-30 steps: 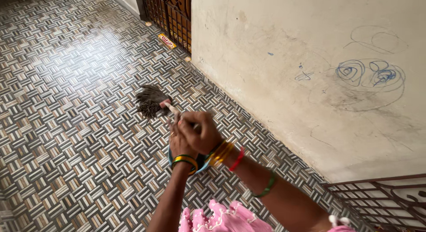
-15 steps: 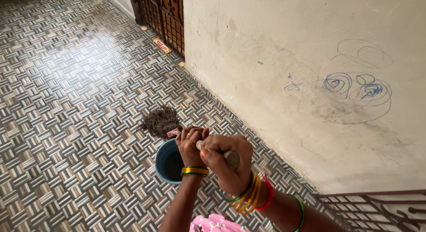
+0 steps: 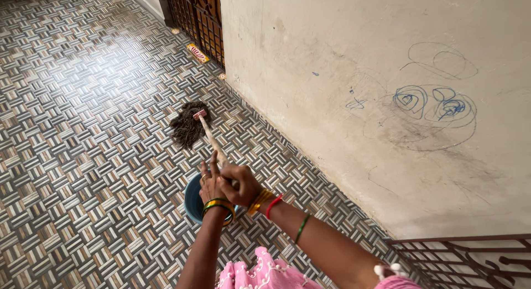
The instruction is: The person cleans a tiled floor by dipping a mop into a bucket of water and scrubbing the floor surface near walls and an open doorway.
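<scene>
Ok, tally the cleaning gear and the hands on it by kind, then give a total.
Mop: 1
Blue bucket: 1
Hands gripping the mop handle: 2, the left hand and the right hand
Total: 4

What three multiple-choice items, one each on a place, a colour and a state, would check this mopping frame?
1. Where is the mop head?
A. inside the bucket
B. on the tiled floor, beyond the bucket
C. leaning on the wall

2. What colour is the bucket?
A. blue
B. red
C. white

3. How is the mop handle held?
A. by the left hand alone
B. by nobody
C. by both hands together

Answers:
1 B, the stringy head lies flat on the patterned floor, clear of the bucket's rim.
2 A, the rim showing beside the wrists is blue.
3 C, the right hand wraps the handle and the left hand presses against it.
</scene>
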